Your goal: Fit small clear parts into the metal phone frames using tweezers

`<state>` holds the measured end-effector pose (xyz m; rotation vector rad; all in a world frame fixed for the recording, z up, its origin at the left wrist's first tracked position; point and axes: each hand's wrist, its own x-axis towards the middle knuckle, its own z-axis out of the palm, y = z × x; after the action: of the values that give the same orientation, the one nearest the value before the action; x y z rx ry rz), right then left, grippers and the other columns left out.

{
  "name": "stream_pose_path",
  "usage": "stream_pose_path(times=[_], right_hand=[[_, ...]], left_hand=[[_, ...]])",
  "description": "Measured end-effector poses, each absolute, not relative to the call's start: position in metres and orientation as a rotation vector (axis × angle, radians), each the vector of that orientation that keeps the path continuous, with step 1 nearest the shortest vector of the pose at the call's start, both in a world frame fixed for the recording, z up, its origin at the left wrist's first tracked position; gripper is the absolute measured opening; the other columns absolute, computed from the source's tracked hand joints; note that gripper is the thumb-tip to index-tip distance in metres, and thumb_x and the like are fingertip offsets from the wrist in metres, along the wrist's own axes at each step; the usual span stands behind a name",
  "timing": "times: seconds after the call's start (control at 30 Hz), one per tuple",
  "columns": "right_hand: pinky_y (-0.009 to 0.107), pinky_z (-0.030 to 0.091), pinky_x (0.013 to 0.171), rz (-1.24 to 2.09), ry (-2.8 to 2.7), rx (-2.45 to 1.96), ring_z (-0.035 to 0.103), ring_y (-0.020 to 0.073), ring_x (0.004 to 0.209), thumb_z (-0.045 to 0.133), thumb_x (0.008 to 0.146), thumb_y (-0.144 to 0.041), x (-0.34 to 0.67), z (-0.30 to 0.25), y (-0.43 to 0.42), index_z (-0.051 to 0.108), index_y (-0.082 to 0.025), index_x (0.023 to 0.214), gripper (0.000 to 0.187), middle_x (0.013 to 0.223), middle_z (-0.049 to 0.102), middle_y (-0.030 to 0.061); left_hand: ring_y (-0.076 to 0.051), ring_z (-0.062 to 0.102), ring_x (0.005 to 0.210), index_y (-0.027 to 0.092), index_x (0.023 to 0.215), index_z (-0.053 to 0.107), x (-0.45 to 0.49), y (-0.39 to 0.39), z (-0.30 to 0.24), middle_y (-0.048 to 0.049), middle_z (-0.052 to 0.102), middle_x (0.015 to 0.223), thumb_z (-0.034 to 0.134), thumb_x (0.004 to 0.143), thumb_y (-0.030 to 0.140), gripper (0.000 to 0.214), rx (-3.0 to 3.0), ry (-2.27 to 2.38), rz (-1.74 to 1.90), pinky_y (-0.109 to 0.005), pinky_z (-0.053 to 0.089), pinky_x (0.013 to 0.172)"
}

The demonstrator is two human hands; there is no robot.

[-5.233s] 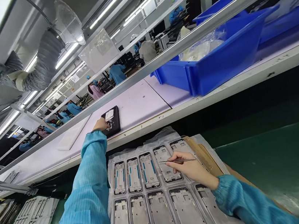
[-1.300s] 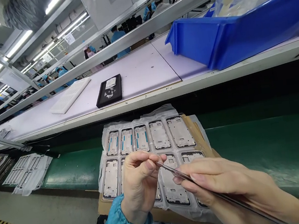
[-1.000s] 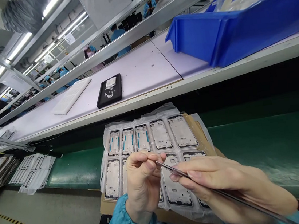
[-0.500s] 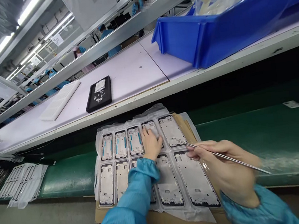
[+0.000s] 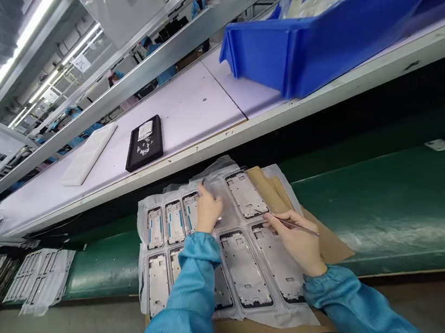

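My left hand (image 5: pixel 209 207) is closed over the upper row of a clear plastic tray (image 5: pixel 226 196). It pinches a phone frame turned nearly edge-on; only a dark corner and a bright edge show, the rest hidden by the fingers. The tray pocket beside the hand is bare. My right hand (image 5: pixel 297 238) grips slim metal tweezers (image 5: pixel 293 225), their tip over the upper right phone frame (image 5: pixel 246 195). Phone frames with blue strips (image 5: pixel 174 222) lie at the upper left. Plain metal frames (image 5: pixel 245 268) fill the lower row, partly covered by my left sleeve.
Brown cardboard (image 5: pixel 331 247) lies under the tray on a green surface (image 5: pixel 392 209). A white shelf (image 5: pixel 186 108) behind carries a black tray (image 5: pixel 133 156), a white slab (image 5: pixel 89 154) and a blue bin (image 5: pixel 257 53). More trays (image 5: pixel 42 275) sit at left. People work beyond.
My left hand has lifted a phone frame from its upper-row pocket and shifted slightly left. My right hand has moved left and inward over the tray, with the tweezers still in it.
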<state>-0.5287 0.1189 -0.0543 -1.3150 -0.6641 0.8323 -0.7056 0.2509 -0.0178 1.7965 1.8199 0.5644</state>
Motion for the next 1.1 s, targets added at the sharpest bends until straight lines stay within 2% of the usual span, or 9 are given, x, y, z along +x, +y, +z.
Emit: stream_pose_path(times=[0.07,0.17,0.27,0.37,0.5,0.6,0.67,0.83,1.1], right_hand=[[0.037,0.062,0.059,0.835,-0.661,-1.328,0.073,0.0256,0.061,0.083,0.066,-0.063,-0.530,-0.058,0.117,0.072,-0.020,0.068,0.045,0.063,0.075,0.0069],[0.036,0.061,0.057,0.848,-0.695,-1.344,0.073,0.0253,0.061,0.083,0.068,-0.062,-0.529,-0.053,0.112,0.072,-0.020,0.067,0.043,0.064,0.075,0.0071],[0.036,0.062,0.056,0.819,-0.784,-1.328,0.073,0.0250,0.062,0.082,0.071,-0.060,-0.521,-0.030,0.116,0.074,-0.021,0.070,0.040,0.066,0.076,0.0071],[0.038,0.063,0.065,0.797,-0.960,-1.253,0.074,0.0256,0.068,0.081,0.075,-0.056,-0.511,-0.002,0.146,0.073,-0.022,0.072,0.036,0.069,0.076,0.0066],[0.038,0.062,0.069,0.937,-1.244,-1.107,0.074,0.0244,0.071,0.081,0.075,-0.057,-0.517,0.010,0.225,0.069,-0.022,0.066,0.038,0.070,0.075,0.0059],[0.033,0.055,0.053,1.168,-1.355,-1.031,0.067,0.0207,0.055,0.085,0.065,-0.060,-0.533,-0.010,0.281,0.064,-0.021,0.060,0.045,0.059,0.072,0.0048],[0.031,0.052,0.048,1.261,-1.360,-1.026,0.063,0.0184,0.050,0.087,0.061,-0.061,-0.541,-0.030,0.303,0.061,-0.021,0.057,0.047,0.055,0.070,0.0039],[0.032,0.056,0.055,1.275,-1.352,-1.046,0.066,0.0185,0.055,0.085,0.064,-0.060,-0.543,-0.069,0.314,0.061,-0.022,0.059,0.045,0.059,0.071,0.0038],[0.034,0.059,0.062,1.230,-1.424,-1.053,0.071,0.0222,0.062,0.080,0.073,-0.058,-0.543,-0.082,0.316,0.064,-0.022,0.063,0.040,0.060,0.072,0.0036]], left_hand=[[-0.034,0.055,0.135,0.007,0.158,0.022,-0.723,0.248,-0.025,-0.0246,0.059,0.141,0.049,0.090,0.017,0.074,1.727,1.803,0.782,-0.046,0.042,0.115],[-0.027,0.041,0.147,0.013,0.155,0.030,-0.731,0.234,-0.047,-0.0181,0.047,0.155,0.038,0.093,0.014,0.063,1.689,1.765,0.863,-0.042,0.033,0.123],[-0.024,0.030,0.153,0.018,0.152,0.037,-0.725,0.215,-0.067,-0.0127,0.034,0.164,0.039,0.094,0.014,0.058,1.755,1.658,0.926,-0.041,0.026,0.127],[-0.024,0.021,0.156,0.020,0.144,0.045,-0.728,0.214,-0.070,-0.0122,0.029,0.165,0.041,0.095,0.015,0.049,1.977,1.560,1.109,-0.046,0.021,0.128],[-0.029,0.026,0.153,0.016,0.132,0.053,-0.746,0.249,-0.062,-0.0182,0.039,0.156,0.042,0.099,0.024,0.035,2.148,1.662,1.068,-0.053,0.024,0.126],[-0.032,0.029,0.152,0.016,0.132,0.054,-0.749,0.273,-0.067,-0.0183,0.045,0.152,0.047,0.098,0.030,0.037,2.230,1.690,0.795,-0.054,0.027,0.123],[-0.032,0.030,0.151,0.018,0.133,0.055,-0.747,0.277,-0.074,-0.0175,0.046,0.152,0.049,0.098,0.032,0.038,2.272,1.713,0.686,-0.054,0.029,0.123],[-0.033,0.029,0.151,0.017,0.134,0.057,-0.742,0.270,-0.083,-0.0175,0.045,0.152,0.047,0.099,0.034,0.039,2.351,1.733,0.631,-0.052,0.029,0.123],[-0.033,0.027,0.151,0.016,0.138,0.052,-0.741,0.269,-0.079,-0.0187,0.044,0.152,0.046,0.099,0.033,0.042,2.372,1.720,0.598,-0.054,0.028,0.123]])
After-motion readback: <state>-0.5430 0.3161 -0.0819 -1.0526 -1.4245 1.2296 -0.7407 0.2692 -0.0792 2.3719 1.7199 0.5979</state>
